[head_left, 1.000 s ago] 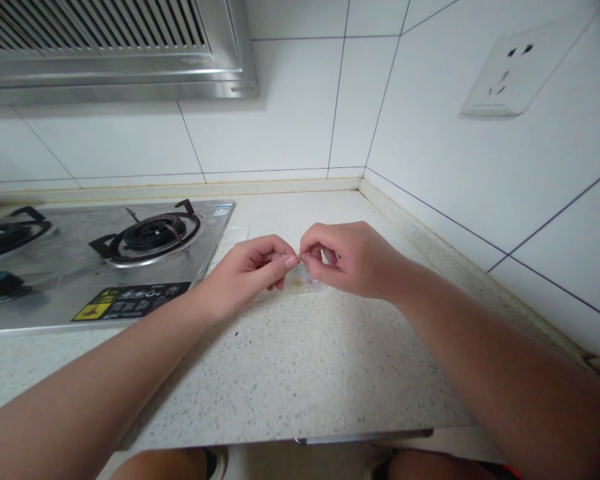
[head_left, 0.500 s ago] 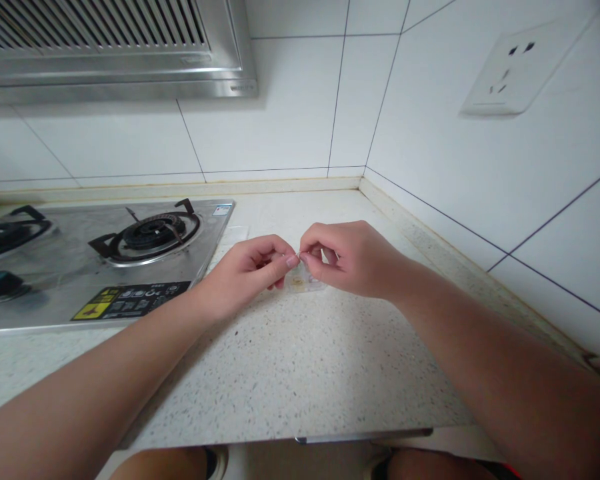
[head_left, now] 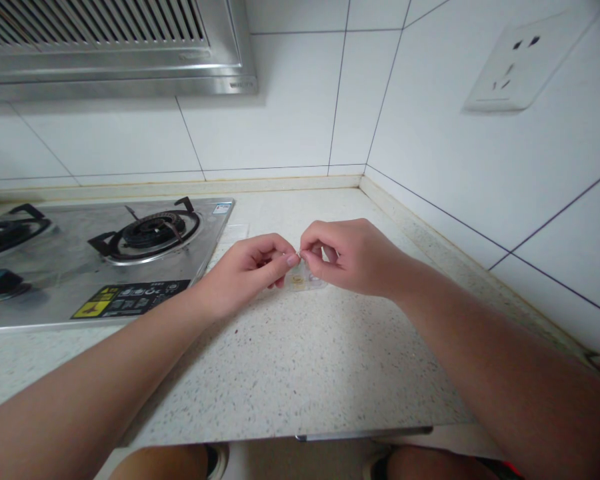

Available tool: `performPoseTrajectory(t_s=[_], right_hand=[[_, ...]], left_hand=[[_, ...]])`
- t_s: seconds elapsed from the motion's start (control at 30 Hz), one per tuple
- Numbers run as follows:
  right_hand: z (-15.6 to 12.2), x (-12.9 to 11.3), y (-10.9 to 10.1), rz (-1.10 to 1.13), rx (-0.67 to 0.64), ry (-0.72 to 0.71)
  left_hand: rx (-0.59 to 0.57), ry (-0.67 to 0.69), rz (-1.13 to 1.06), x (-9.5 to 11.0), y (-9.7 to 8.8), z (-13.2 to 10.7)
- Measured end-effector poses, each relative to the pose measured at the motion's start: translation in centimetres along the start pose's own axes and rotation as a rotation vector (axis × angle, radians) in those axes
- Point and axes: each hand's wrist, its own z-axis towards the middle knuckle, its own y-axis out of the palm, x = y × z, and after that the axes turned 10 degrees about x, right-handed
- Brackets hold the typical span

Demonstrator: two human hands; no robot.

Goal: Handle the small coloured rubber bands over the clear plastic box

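A small clear plastic bag (head_left: 303, 282) with something pale yellow inside hangs just above the speckled countertop (head_left: 300, 367). My left hand (head_left: 245, 270) pinches its top edge between thumb and forefinger from the left. My right hand (head_left: 347, 257) pinches the same edge from the right, fingers curled. The fingertips of both hands meet over the bag's opening. What is inside the bag is too small to name.
A steel gas hob (head_left: 95, 257) with a black burner (head_left: 153, 230) lies to the left. A range hood (head_left: 115, 47) hangs above it. Tiled walls close the corner behind and to the right, with a wall socket (head_left: 513, 67). The counter's front edge (head_left: 365, 437) is near me.
Hands and bag hold the same pinch; only the view has shifted slightly.
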Motion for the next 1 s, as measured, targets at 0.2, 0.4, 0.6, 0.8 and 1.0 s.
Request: performPoseTrajectory(t_s=[0.2, 0.4, 0.6, 0.8, 1.0], right_hand=[[0.02, 0.02, -0.03, 0.004, -0.005, 0.012], [0.04, -0.03, -0.04, 0.034, -0.001, 0.032], [0.03, -0.14, 0.11, 0.126, 0.037, 0.108], [-0.04, 0.04, 0.23, 0.167, 0.015, 0.138], [-0.01, 0.03, 0.20, 0.162, -0.005, 0.138]], left_hand=[[0.006, 0.010, 0.007, 0.16, 0.09, 0.09], [0.022, 0.006, -0.010, 0.31, 0.12, 0.13], [0.033, -0.001, -0.006, 0.28, 0.16, 0.14], [0.036, -0.004, 0.008, 0.15, 0.13, 0.14], [0.032, 0.000, 0.016, -0.02, 0.06, 0.14]])
